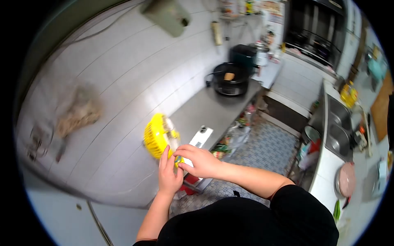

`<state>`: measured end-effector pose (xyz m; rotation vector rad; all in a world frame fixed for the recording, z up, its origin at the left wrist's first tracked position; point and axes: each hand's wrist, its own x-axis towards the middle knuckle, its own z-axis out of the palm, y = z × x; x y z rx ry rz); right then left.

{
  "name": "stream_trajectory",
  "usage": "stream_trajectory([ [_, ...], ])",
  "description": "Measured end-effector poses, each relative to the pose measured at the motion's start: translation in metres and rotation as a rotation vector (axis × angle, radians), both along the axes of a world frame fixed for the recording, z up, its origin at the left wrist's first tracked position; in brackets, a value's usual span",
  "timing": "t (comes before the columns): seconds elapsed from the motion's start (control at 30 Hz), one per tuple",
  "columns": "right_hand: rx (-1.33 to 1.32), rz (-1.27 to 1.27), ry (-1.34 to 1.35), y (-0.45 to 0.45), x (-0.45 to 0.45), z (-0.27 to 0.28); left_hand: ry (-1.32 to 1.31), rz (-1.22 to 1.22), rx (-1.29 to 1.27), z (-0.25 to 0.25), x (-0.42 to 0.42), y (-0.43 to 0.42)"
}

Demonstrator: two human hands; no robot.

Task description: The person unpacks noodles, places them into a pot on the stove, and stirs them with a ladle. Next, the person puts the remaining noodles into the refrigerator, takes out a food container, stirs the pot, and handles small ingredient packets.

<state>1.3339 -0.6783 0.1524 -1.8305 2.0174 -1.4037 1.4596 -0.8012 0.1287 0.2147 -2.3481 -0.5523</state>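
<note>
My left hand [167, 175] is raised, its fingers fairly straight and close together, with the thumb bent toward my right hand. My right hand [201, 162] meets it from the right, fingers curled and tips touching the left fingers. Between them shows a small yellow and blue-green thing [179, 161], mostly covered, whose kind I cannot make out. Just beyond the hands a yellow plastic basket [155, 137] stands against the tiled wall, with something whitish [170, 130] at its open side. Behind my right hand lies a flat white device [201, 137] with a small display and a dark round part.
A black cooker [230, 80] sits farther along the grey counter [201, 108]. Bags and packets [234, 141] lie below its edge. To the right are a double sink [340, 123], an oil bottle [349, 95] and a pink bowl [347, 180]. A plastic bag [80, 110] hangs on the left wall.
</note>
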Motion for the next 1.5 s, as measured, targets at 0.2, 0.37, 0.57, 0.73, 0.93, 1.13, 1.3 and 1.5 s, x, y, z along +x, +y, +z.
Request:
stream_trajectory([
  [0.2, 0.017, -0.397, -0.036, 0.069, -0.031, -0.004, -0.044, -0.405, 0.043, -0.004, -0.081, 0.036],
  [0.37, 0.063, -0.712, -0.065, 0.138, -0.023, -0.026, -0.15, -0.653, 0.068, -0.026, -0.129, 0.083],
  [0.57, 0.138, -0.918, -0.079, 0.204, -0.016, -0.032, -0.181, -0.913, 0.07, -0.03, -0.158, 0.153],
  [0.73, 0.084, -1.058, -0.075, 0.257, -0.041, -0.031, -0.139, -1.032, 0.046, -0.023, -0.209, 0.209],
  [0.93, 0.043, -1.107, -0.056, 0.327, -0.11, -0.024, -0.108, -1.087, 0.017, -0.017, -0.288, 0.279],
  [1.13, -0.015, -1.052, -0.004, 0.381, -0.2, 0.004, -0.069, -1.023, 0.018, 0.009, -0.376, 0.324],
  [1.3, -0.058, -0.987, -0.047, 0.401, -0.275, 0.0, -0.092, -0.978, 0.051, 0.006, -0.439, 0.345],
  [1.5, -0.045, -0.97, -0.082, 0.415, -0.387, -0.014, -0.064, -1.016, 0.062, -0.005, -0.554, 0.357],
])
